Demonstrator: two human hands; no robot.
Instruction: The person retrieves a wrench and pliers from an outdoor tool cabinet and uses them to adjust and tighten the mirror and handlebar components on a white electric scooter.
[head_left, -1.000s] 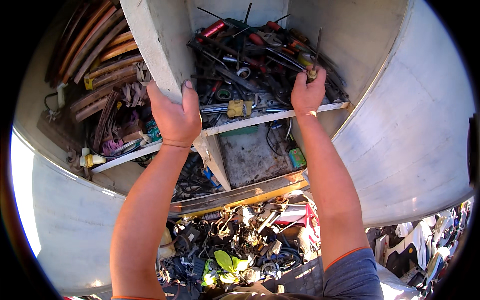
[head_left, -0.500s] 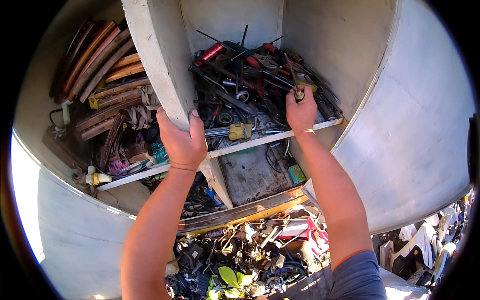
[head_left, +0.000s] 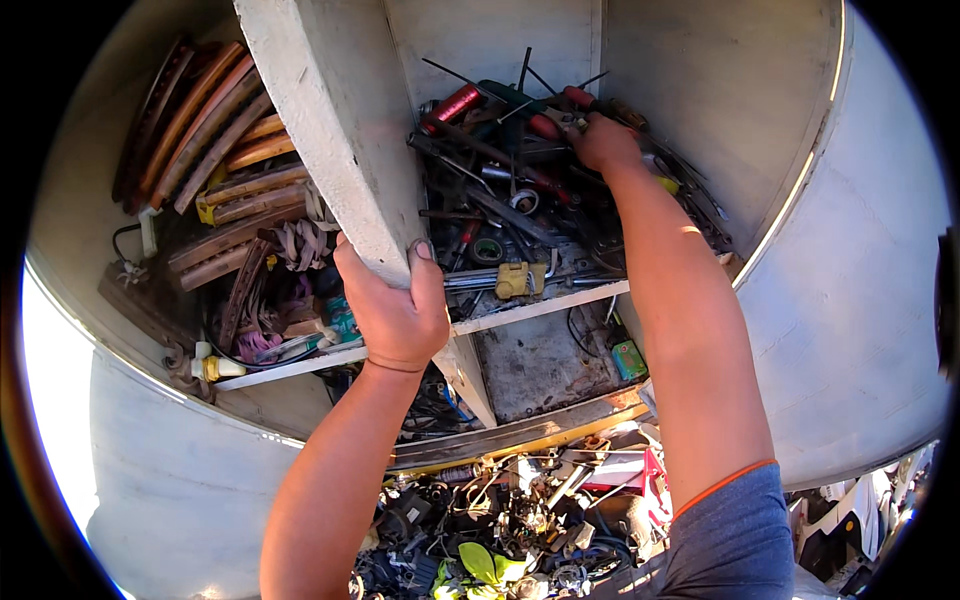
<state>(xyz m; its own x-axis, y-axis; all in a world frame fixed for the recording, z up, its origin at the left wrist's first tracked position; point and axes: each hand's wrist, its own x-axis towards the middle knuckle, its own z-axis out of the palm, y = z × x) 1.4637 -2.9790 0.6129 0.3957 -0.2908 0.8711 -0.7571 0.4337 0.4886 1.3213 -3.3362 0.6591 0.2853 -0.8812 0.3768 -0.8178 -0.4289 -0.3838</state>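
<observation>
My left hand (head_left: 395, 305) grips the front edge of a worn white upright partition (head_left: 330, 150), thumb on its right face and fingers round the left. To the right, my right hand (head_left: 606, 146) reaches into a heap of hand tools on the upper shelf. Its fingertips are beside the metal jaw of a wrench (head_left: 572, 119), partly hidden, so I cannot see whether they hold anything. Around it lie a red cylindrical tool (head_left: 455, 107), red-handled tools and a ring-shaped metal part (head_left: 524, 201). A yellow holder of hex keys (head_left: 517, 280) sits near the shelf's front edge (head_left: 540, 306).
In the left compartment, curved copper-brown bars (head_left: 205, 120) are stacked over cloth strips (head_left: 300, 245). A small green box (head_left: 628, 360) sits in the lower compartment. Mixed scrap parts (head_left: 500, 520) lie below the cabinet. Its curved white metal wall (head_left: 850, 250) bounds the right side.
My right hand has moved farther back into the tool heap; the shafted tool it held near the shelf front is no longer visible in it. My left hand stays on the partition as the view shifts.
</observation>
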